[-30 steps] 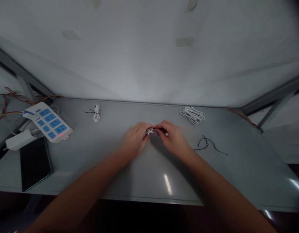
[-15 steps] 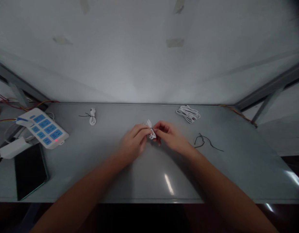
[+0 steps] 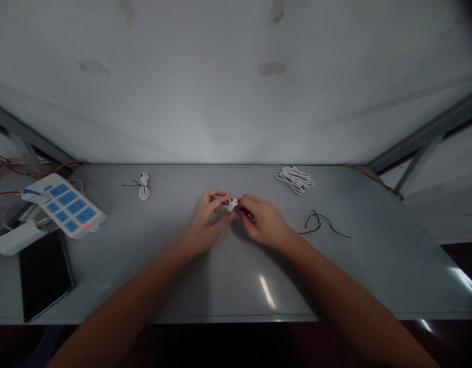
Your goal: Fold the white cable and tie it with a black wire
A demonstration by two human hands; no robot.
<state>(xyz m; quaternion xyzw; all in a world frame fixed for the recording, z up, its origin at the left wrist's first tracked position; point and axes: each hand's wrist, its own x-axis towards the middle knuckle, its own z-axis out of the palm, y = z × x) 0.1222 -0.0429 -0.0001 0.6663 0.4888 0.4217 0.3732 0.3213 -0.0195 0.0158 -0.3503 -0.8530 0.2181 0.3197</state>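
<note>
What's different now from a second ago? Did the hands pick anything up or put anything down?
Nothing was picked up or set down. Both the left hand and right hand keep pinching the small white cable bundle between them; half a second ago its loops stood up more, and now it looks more tightly gathered. The tied cable, loose white coil, black tie and power strip lie as before.

View: one head-worn camera, above the desk (image 3: 228, 276) near edge
Facing: forward and down, toward the back wall (image 3: 236, 102)
Nearness: close, both forearms fill the lower frame
Span: desk edge to edge
Shared: none, single view
</note>
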